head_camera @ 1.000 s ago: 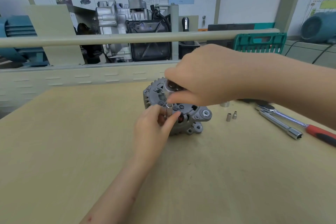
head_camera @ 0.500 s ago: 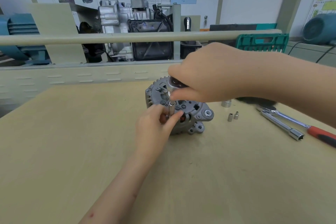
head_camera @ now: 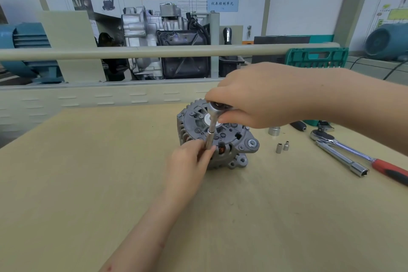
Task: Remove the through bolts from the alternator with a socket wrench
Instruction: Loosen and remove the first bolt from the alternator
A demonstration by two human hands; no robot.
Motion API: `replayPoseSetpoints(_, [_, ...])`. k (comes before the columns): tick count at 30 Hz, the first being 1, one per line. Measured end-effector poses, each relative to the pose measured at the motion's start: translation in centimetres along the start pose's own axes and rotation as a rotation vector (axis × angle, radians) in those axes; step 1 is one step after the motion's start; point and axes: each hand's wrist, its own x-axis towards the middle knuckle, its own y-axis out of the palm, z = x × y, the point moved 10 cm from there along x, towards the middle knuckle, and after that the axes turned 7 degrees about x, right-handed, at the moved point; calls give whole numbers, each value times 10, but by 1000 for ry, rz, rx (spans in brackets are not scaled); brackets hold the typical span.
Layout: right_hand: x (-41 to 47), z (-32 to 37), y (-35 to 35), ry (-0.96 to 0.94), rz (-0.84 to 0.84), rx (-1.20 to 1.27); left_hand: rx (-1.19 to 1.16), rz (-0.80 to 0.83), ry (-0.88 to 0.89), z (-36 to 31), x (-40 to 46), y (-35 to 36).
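While two small sockets (head_camera: 282, 146) and a spare ratchet (head_camera: 344, 147) lie at three o'clock of the alternator (head_camera: 231, 137), mid-bench, the left hand (head_camera: 189, 161) pinches the socket extension (head_camera: 209, 138); the right hand (head_camera: 260, 95) curls over the wrench head (head_camera: 217, 107).

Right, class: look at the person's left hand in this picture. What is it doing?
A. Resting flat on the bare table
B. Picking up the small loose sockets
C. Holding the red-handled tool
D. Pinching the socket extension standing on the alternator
D: the left hand pinches the lower end of the socket extension, which stands on the alternator, while the right hand grips the wrench head above.
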Motion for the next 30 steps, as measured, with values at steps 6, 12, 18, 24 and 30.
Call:
replayPoseSetpoints(6, [2, 1, 0, -21, -5, 18, -27, -17, -6, 0, 1, -1])
replayPoseSetpoints(12, [6, 1, 2, -20, 21, 31, -145, -46, 6, -4, 1, -6])
replayPoseSetpoints(18, [7, -7, -6, 76, -49, -171, -159, -88, -45, 1, 2, -6])
replayPoseSetpoints(24, [3, -15, 3, 83, -12, -35, -216, -130, -62, 0, 1, -9])
replayPoseSetpoints(30, [4, -2, 1, 7, -6, -26, -199, -135, -3, -3, -1, -12])
